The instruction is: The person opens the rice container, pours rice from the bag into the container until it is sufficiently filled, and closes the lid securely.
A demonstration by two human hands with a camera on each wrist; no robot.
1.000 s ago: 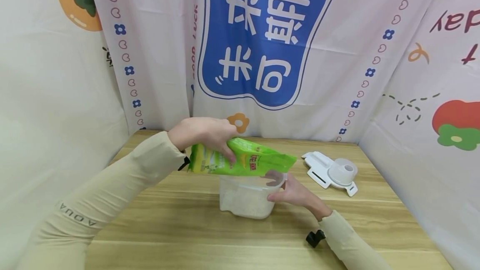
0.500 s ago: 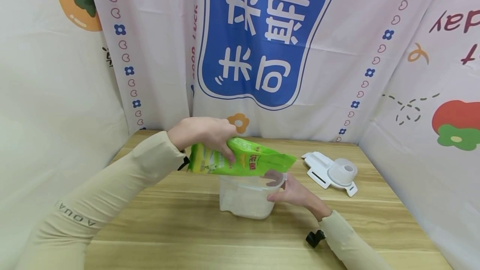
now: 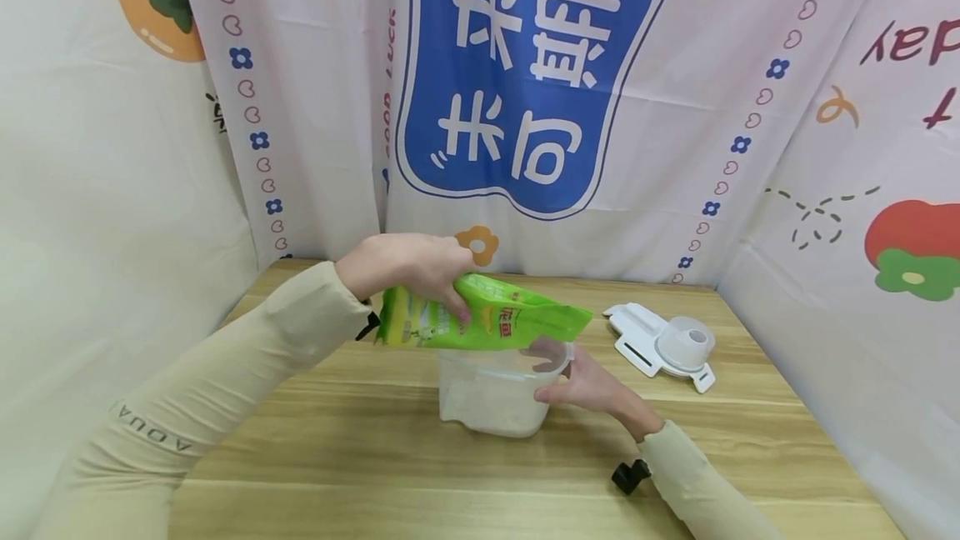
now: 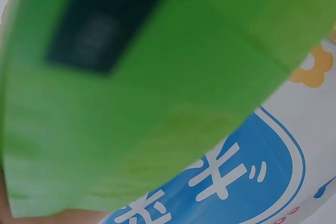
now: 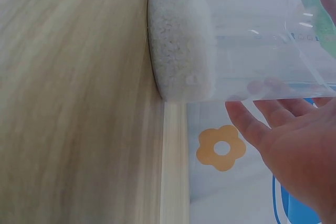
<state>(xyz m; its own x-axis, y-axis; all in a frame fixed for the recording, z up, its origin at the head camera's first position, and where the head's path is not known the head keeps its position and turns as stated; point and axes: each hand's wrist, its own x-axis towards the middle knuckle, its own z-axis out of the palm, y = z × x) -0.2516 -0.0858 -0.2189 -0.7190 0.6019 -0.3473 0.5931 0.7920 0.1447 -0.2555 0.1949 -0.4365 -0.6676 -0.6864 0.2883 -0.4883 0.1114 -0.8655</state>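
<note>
In the head view my left hand (image 3: 416, 265) grips a green and yellow plastic bag (image 3: 487, 315) from above, thumb on its near face. The bag lies tilted on its side over a clear plastic container (image 3: 491, 398), its narrower end toward the right rim. The bag's green side (image 4: 142, 108) fills most of the left wrist view. My right hand (image 3: 588, 386) holds the container's right side near the rim, thumb in front. White rice grains (image 5: 181, 45) cover the container's bottom in the right wrist view. Whether grains are falling is hidden by the bag.
A white lid (image 3: 637, 336) with a translucent cup (image 3: 685, 344) on it lies at the right of the wooden table (image 3: 360, 457). Printed cloth (image 3: 322, 107) hangs behind the table and along both sides.
</note>
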